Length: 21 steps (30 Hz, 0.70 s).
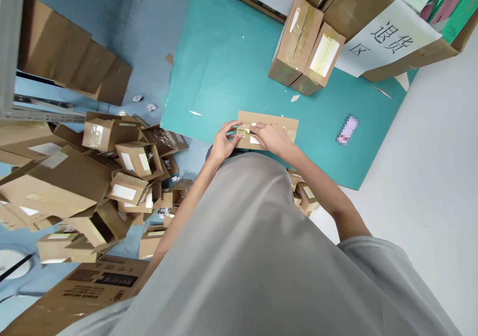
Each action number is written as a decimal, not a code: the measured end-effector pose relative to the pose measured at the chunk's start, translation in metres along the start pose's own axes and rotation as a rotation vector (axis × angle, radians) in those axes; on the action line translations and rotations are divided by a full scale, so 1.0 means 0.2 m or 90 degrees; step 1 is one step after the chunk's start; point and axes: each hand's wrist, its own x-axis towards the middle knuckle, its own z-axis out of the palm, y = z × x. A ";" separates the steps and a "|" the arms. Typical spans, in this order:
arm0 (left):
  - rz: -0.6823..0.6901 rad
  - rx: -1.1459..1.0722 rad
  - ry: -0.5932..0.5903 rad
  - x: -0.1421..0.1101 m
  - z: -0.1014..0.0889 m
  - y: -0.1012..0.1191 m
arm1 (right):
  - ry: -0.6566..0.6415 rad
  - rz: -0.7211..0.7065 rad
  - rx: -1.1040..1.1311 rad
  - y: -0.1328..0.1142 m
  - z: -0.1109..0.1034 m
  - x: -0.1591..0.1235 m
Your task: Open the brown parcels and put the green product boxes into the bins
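Observation:
At the near edge of the green table lies a small cardboard box with clear tape along its top and a pale label, partly covered by my hands. My left hand holds the box at its left end, fingers curled around that edge. In my right hand is a yellow-and-black box cutter, its tip pointing left over the taped top near my left fingers. Whether the blade has gone into the tape I cannot tell.
Two taped cardboard boxes stand on the green table, beside a large carton with a paper sign. A blurred pinkish item lies at the right. Many opened boxes are heaped on the floor at left.

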 end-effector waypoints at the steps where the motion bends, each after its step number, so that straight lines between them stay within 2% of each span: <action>1: 0.001 -0.016 0.005 0.00 0.00 0.00 | -0.006 -0.008 -0.014 0.00 0.00 0.00; 7: -0.006 -0.056 0.018 0.00 0.02 0.00 | -0.015 -0.016 -0.093 -0.04 -0.02 0.02; 14: -0.011 -0.056 0.023 0.00 0.01 0.01 | -0.044 -0.016 -0.157 -0.12 -0.09 0.00; 21: -0.008 -0.041 0.010 -0.01 0.01 0.01 | -0.058 0.010 -0.183 -0.07 -0.06 -0.08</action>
